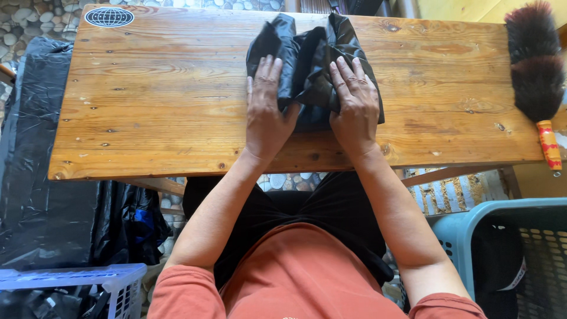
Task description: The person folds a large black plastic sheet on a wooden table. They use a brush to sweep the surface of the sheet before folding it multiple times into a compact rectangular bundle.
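On the wooden table (177,118), near its far edge and about midway along, lies a dark, crumpled cloth (310,59), partly folded over on itself. Both hands rest flat on it, palms down and fingers spread. Left hand (267,112) covers the cloth's left part, with the heel of the palm on bare wood. Right hand (356,109) presses the right part, fingers pointing away from the body. The hands lie close side by side without touching. At the table's right end lies a feather duster (536,71) with a red and yellow handle. Below right stands a teal basket (466,230); below left, a white crate (118,277) beside black plastic bags (41,195).
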